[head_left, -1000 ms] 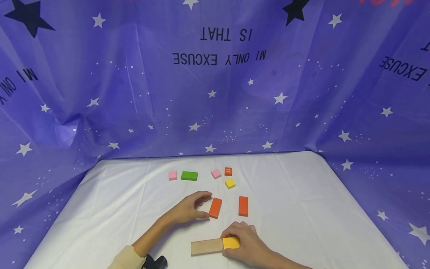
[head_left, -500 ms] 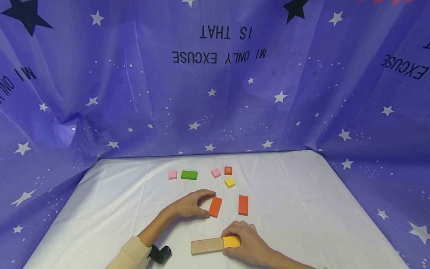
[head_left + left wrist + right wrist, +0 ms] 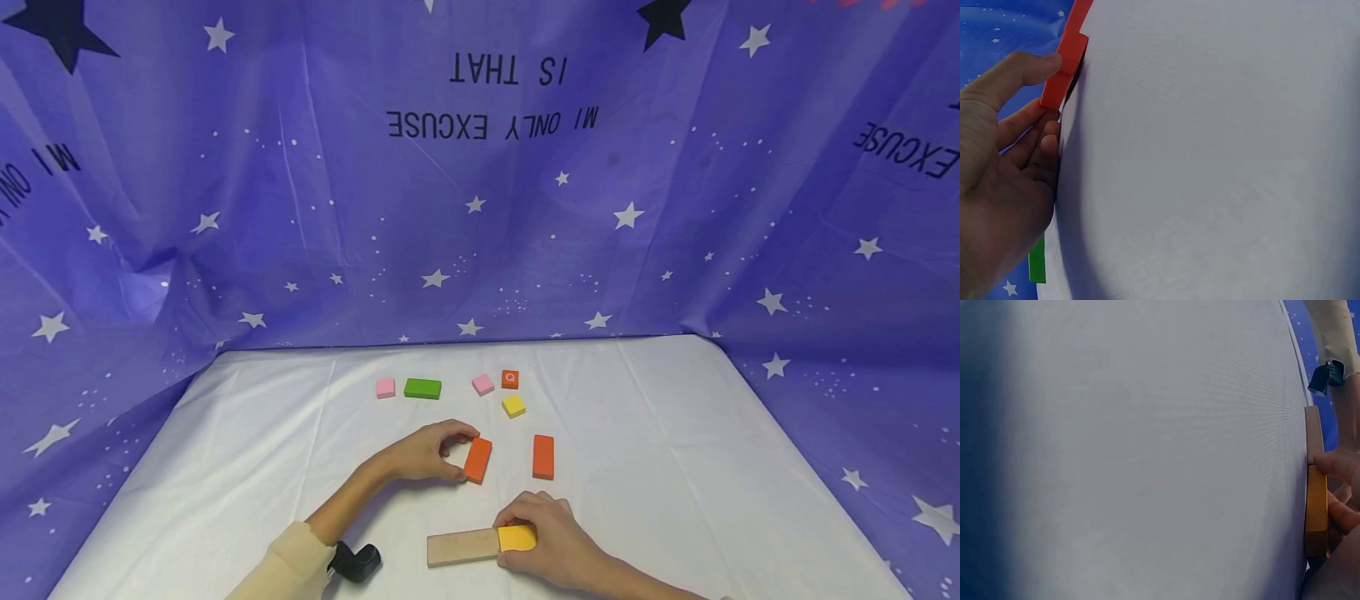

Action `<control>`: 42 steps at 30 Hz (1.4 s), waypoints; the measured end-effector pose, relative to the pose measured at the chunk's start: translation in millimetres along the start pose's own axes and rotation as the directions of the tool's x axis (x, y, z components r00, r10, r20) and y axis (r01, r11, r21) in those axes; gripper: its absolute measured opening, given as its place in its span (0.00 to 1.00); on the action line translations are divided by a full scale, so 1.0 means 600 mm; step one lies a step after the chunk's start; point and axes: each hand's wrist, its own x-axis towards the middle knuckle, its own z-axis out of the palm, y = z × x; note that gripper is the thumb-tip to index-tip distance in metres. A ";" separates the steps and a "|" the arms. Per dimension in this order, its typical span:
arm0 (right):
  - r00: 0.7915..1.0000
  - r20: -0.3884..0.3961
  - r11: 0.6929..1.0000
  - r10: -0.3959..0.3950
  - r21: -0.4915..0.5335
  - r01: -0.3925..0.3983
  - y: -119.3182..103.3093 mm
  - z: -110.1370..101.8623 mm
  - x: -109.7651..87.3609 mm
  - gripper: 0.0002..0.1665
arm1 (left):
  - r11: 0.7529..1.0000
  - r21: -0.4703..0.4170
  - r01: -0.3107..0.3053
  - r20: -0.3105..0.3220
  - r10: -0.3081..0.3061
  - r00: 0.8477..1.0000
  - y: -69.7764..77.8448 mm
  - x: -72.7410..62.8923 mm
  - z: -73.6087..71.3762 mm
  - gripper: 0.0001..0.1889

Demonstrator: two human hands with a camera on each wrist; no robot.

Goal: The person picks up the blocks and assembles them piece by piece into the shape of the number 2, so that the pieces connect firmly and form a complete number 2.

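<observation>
In the head view my left hand pinches an orange-red rectangular block by its two ends, thumb at the near end and fingers at the far end. The left wrist view shows the thumb against that block. My right hand grips a yellow block near the front of the table, its right part hidden under the palm. A plain wooden block lies end to end with the yellow one, touching it. To the right of the left hand's block lies another orange-red block, untouched.
Farther back on the white cloth lie a pink block, a green block, a second pink block, an orange block marked Q and a small yellow block. A purple star-patterned curtain surrounds the table.
My left fingers have closed in on the orange-red block, and it has shifted slightly left. The right hand, yellow block and plain wooden block look nearly unmoved.
</observation>
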 end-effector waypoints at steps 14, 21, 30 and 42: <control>1.000 0.001 1.000 0.003 -0.010 -0.003 0.002 0.004 0.000 0.14 | 0.999 -0.029 0.029 0.035 -0.028 0.999 0.021 -0.026 -0.003 0.32; 1.000 -0.009 1.000 -0.014 -0.008 0.013 0.002 0.000 0.000 0.14 | 0.999 -0.027 0.026 0.057 -0.024 0.998 0.030 -0.049 -0.001 0.33; 1.000 -0.005 1.000 -0.012 -0.014 0.012 0.001 0.002 0.000 0.14 | 1.000 0.020 0.017 0.052 -0.018 0.998 0.030 -0.071 0.008 0.33; 1.000 0.007 1.000 0.019 -0.021 -0.018 -0.001 0.000 0.002 0.14 | 0.999 0.041 0.007 0.030 -0.008 1.000 0.029 -0.083 0.015 0.32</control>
